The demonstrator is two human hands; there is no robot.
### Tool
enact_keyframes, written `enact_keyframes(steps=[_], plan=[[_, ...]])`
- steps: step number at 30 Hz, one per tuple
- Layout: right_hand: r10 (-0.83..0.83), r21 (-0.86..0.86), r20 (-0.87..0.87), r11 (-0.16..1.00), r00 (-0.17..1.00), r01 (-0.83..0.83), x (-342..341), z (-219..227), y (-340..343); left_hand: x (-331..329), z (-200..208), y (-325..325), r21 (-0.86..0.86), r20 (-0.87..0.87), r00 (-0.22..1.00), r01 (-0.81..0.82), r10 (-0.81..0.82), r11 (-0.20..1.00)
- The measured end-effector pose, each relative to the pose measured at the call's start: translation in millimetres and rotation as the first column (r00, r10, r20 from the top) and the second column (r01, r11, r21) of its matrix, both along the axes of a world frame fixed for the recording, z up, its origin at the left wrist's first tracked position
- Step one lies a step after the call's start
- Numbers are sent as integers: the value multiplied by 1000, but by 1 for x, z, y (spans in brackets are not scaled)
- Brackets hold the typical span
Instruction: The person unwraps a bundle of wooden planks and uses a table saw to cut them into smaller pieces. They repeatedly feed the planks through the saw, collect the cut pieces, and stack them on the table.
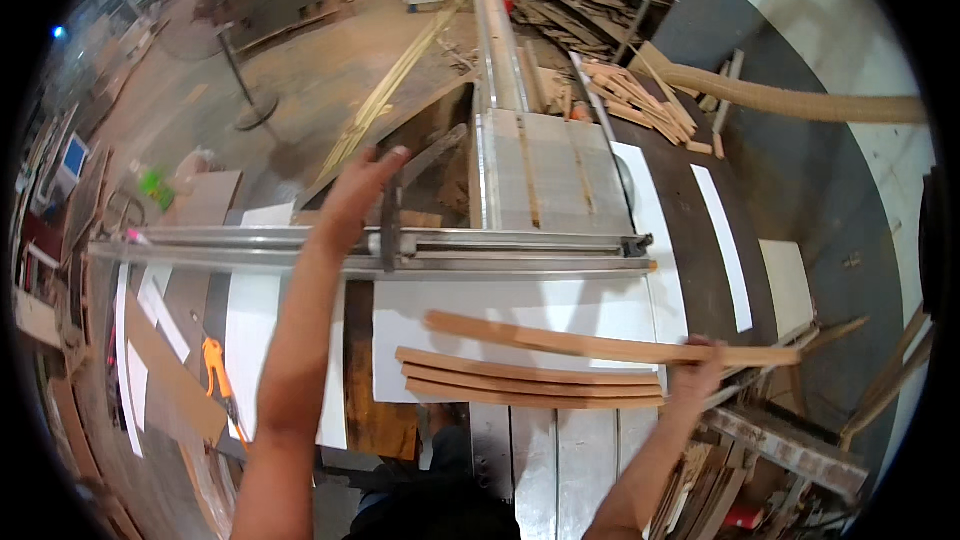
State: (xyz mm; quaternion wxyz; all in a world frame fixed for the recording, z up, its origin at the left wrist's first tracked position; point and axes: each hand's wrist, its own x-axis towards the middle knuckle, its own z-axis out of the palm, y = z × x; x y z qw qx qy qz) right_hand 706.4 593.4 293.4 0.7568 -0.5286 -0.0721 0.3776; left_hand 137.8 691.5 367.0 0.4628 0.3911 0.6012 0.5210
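My right hand [693,372] is closed around a long wooden strip [570,342] near its right end, holding it at a slight slant above a white board [480,300]. Just nearer to me, several similar strips [530,381] lie side by side, partly on that board. My left arm reaches across a long metal fence rail [540,250]. Beyond the rail, my left hand [368,180] has its fingers stretched to the right, apparently empty. Beside it, a dark upright stop [390,225] sits on the rail; I cannot tell whether the hand touches it.
Past the rail lies a grey metal saw table [550,170]. Wood offcuts [645,100] are piled on a dark table at the far right, under a thick hose [800,97]. An orange-handled tool [213,368] lies at the left. Scrap wood [710,490] fills the lower right.
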Motion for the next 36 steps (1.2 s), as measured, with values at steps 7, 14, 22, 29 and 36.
enact_keyframes(steps=[7, 14, 22, 29, 36], plan=[[34, -262, -401, 953, 915, -150, -163, -92, 27, 103, -54, -69, 352, -802, 590, 343, 92, 871], [167, -353, -293, 896, 941, -269, -192, -116, 44, 135, -171, -107, -288, -843, 184, 641, -506, 712], [326, -433, 79, 862, 942, -262, -173, -119, 52, 110, -167, -68, -219, -765, 316, 692, -561, 688], [363, -585, 164, 785, 917, -206, -168, -117, 84, 110, -161, -44, -307, -722, 293, 676, -626, 670], [416, -623, 277, 764, 866, -168, -173, -112, 96, 116, -176, -53, -215, -877, 232, 592, -420, 776]])
